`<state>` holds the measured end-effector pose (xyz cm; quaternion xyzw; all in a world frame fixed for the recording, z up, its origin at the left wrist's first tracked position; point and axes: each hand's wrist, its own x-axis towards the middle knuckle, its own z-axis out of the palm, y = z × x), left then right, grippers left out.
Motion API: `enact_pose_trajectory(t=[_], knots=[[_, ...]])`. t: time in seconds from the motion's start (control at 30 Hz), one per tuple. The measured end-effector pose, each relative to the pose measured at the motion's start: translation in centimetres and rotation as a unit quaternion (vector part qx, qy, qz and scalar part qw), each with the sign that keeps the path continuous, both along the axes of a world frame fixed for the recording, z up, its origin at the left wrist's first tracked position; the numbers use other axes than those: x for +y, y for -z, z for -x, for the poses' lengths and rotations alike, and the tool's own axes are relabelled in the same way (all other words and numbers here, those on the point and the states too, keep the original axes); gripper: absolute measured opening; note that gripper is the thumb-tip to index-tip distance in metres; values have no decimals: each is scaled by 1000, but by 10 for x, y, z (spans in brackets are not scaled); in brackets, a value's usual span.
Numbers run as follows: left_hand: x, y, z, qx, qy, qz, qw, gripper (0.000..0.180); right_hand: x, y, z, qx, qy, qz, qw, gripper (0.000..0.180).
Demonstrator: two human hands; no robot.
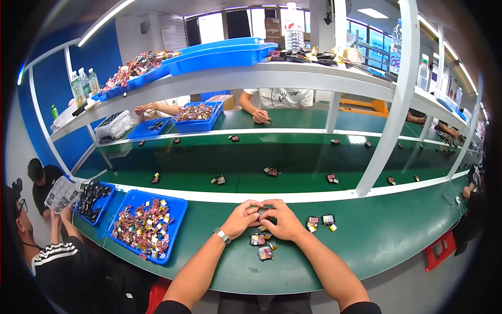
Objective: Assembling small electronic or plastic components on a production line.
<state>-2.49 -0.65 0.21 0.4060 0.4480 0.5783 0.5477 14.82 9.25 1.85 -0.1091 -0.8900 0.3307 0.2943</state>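
Note:
My left hand (242,219) and my right hand (282,220) meet over the green work surface, fingers closed round a small dark electronic part (262,211). Its details are mostly hidden by the fingers. Just below them lie a small black-framed electronic assembly (257,239) with a reddish face and yellow-white tabs, and another assembly (265,253) nearer me. Right of my right hand, side by side, rest a third assembly (312,223) and a fourth one (328,220).
At left stand a blue tray (180,220) heaped with reddish parts and a smaller blue tray (111,194) of black parts. Beyond a white rail (230,196), several assemblies dot a green conveyor (251,157). White posts (384,125) carry a loaded shelf (235,78). Other people sit left and opposite.

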Motion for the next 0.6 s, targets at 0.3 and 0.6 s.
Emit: enact_pose_trajectory(t=[0.3,0.6], knots=[[0,0,-2,-31,-11,-4,999,26,-7,7,4,58,73,-4,996,10],[3,5,-4,7,-58,-1,998,23,-10,13,7,88,94,-6,992,12]])
